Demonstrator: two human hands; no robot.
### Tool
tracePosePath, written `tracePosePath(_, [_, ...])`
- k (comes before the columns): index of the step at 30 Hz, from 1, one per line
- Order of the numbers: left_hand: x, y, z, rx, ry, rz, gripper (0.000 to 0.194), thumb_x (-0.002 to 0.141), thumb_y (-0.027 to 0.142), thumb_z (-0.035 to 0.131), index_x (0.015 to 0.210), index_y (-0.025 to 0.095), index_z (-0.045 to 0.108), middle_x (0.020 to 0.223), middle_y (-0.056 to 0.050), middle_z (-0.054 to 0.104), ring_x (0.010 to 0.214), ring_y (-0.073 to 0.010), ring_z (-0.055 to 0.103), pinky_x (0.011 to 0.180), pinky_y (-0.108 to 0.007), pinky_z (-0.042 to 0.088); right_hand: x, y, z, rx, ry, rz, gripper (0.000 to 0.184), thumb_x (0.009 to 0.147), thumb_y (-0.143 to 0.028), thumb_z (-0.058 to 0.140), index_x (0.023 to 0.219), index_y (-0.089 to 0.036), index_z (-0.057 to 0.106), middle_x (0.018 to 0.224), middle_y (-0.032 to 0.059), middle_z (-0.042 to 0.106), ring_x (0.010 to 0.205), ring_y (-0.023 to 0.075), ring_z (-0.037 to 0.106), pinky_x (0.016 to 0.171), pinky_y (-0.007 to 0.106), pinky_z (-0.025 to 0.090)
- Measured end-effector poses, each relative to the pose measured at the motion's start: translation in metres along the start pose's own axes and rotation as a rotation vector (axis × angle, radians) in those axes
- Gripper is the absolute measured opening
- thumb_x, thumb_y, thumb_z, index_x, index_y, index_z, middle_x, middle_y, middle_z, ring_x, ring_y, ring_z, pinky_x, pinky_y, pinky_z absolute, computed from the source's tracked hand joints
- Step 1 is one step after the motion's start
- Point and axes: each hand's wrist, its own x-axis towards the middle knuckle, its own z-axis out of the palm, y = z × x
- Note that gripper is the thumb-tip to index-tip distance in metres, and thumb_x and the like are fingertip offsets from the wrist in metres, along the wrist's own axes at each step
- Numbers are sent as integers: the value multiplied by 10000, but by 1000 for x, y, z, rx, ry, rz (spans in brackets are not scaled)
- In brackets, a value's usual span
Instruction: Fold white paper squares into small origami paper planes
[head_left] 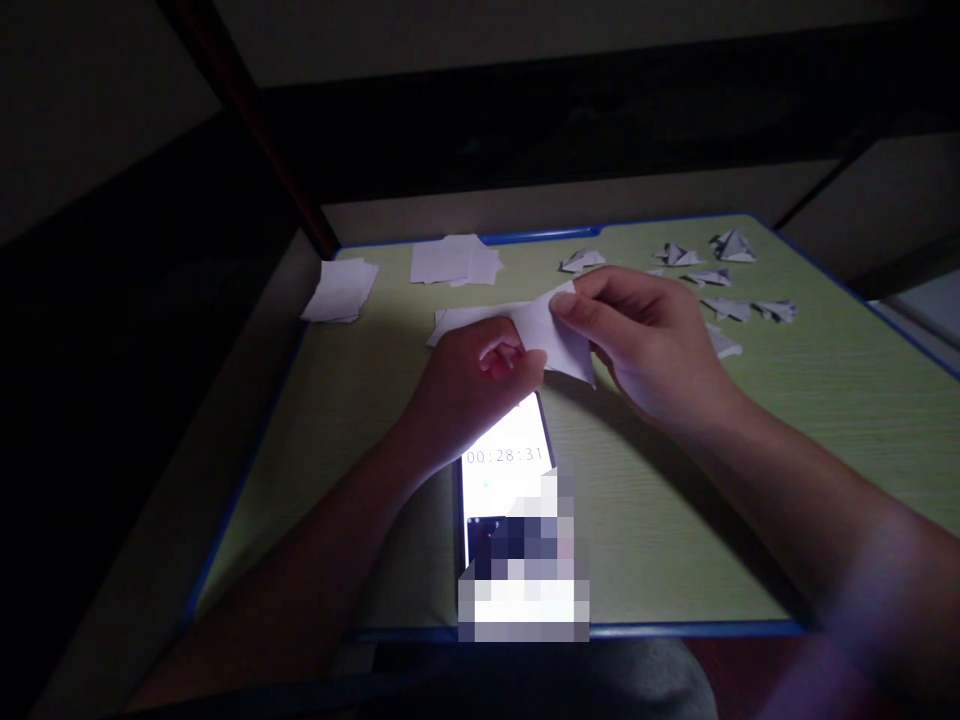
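Between my two hands, above the table, is a small sheet of white paper [553, 335]. My left hand [491, 375] pinches its lower left part, thumb toward me and fingers curled. My right hand [649, 330] grips the upper right edge between thumb and fingers. One pointed corner of the paper hangs down between the hands. Below my left hand lies a lit phone [506, 480] showing a timer, its lower part blurred out. Behind the held sheet, another stack of white paper [469, 318] lies partly hidden by my left hand.
The green table [825, 450] has a blue rim. White paper stacks lie at the far left [341, 290] and back middle [454, 260]. Several folded paper pieces [733, 246] are spread over the back right. A dark wall stands behind and to the left.
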Motion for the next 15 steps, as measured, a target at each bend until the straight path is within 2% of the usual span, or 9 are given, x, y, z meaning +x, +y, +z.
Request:
tracePosePath(4, [1, -1, 0, -20, 9, -7, 67, 746, 167, 622, 700, 154, 575, 651, 11, 615, 569, -86, 556, 507, -203, 464, -1, -3, 1, -42, -1, -9, 251, 746, -368, 763, 639, -196, 615, 583, -31, 542, 497, 77, 426, 444, 241, 281])
tracePosePath(7, [2, 0, -1, -85, 42, 21, 77, 770, 215, 638, 765, 162, 583, 674, 16, 627, 590, -89, 587, 519, -197, 488, -1, -4, 1, -69, -31, 3, 288, 741, -412, 768, 640, -199, 602, 585, -29, 540, 499, 84, 442, 435, 243, 285])
tracePosePath(12, [4, 1, -4, -76, 197, 78, 79, 832, 244, 608, 810, 171, 628, 764, 0, 687, 655, -87, 627, 567, -185, 514, -4, -8, 2, -128, -173, 32, 291, 725, -435, 779, 655, -194, 631, 581, -26, 563, 489, 85, 455, 424, 242, 293])
tracePosePath(15, [4, 0, -4, -69, 217, 106, 68, 816, 224, 620, 783, 170, 646, 765, 2, 701, 667, -87, 631, 589, -185, 518, -5, -11, 2, -169, -229, 31, 302, 720, -453, 781, 650, -189, 653, 580, -25, 575, 483, 76, 438, 423, 240, 286])
